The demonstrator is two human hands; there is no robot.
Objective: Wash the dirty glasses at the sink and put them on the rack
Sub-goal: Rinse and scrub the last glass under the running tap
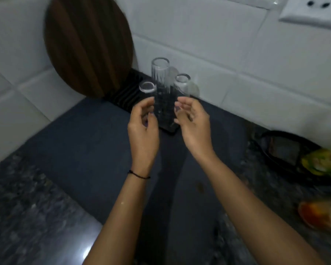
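Tall glass (160,77) on rack (169,129): being flanked by slack, empty fingers of left hand (143,121) and right hand (193,121); toppling by nudge likely being risked.

We looked down on a speckled grey stone counter (27,207). A dark mat (84,159) lay flat on it, and a black ribbed rack (122,94) stood at the mat's far end. On the bare stone to the right sat a black dish (275,133) and a blurred orange thing (313,215).
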